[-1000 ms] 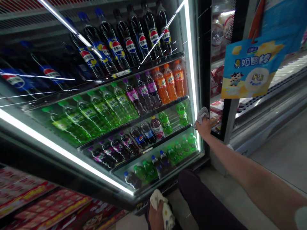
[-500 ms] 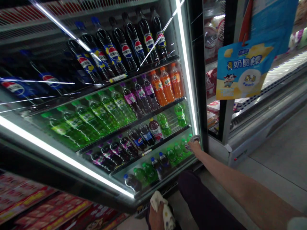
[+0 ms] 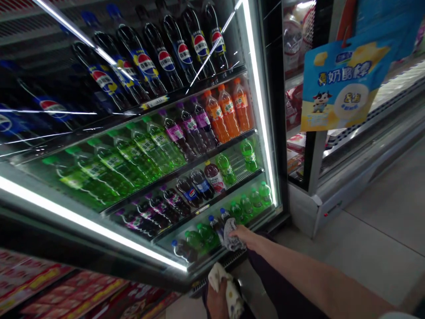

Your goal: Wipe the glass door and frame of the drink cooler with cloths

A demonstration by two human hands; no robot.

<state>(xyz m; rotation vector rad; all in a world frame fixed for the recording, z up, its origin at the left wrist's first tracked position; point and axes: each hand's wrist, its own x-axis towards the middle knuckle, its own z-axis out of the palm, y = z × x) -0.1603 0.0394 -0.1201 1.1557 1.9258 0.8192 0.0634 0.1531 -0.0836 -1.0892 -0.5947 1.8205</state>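
Note:
My right hand (image 3: 244,234) grips a grey cloth (image 3: 229,234) and presses it against the lower part of the drinks cooler's glass door (image 3: 212,186), in front of the bottom-shelf green and blue-capped bottles (image 3: 245,206). My left hand (image 3: 216,302) sits low at the bottom edge of the view, closed on a white patterned cloth (image 3: 229,290) that lies near my knee. The cooler holds rows of cola, green, purple and orange soda bottles.
A lit white strip (image 3: 262,106) runs down the door's right edge. To the right stand a second chiller (image 3: 332,195) and a hanging blue and yellow sign (image 3: 341,84). Grey floor tiles (image 3: 372,248) lie at the right. Red packaged goods (image 3: 66,292) fill the lower left.
My right hand with the grey cloth has slid from the door's right edge down and left to the bottom of the glass. The left hand has stayed put.

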